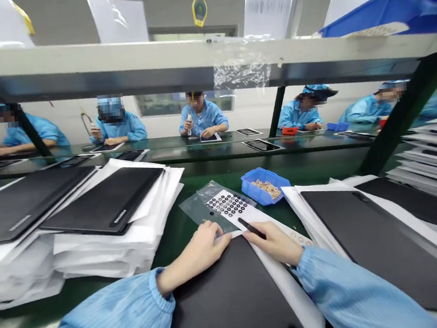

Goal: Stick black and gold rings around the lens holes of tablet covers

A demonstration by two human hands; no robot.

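My left hand (pixel 201 247) rests with curled fingers on the far edge of a black panel (pixel 230 295) lying on a white sheet in front of me. Just to its right, my right hand (pixel 273 241) grips a thin black tool (pixel 250 227) like a pen. The tool's tip points at a white sheet of small black ring stickers (pixel 227 204), which lies on a clear plastic bag. A small blue tray (pixel 264 185) with tiny tan parts stands just beyond the sticker sheet.
Stacks of black panels between white sheets stand at left (pixel 107 204) and right (pixel 378 237). A green conveyor (pixel 217 151) runs across beyond them, and several people in blue coats sit at its far side. A shelf (pixel 156 62) hangs overhead.
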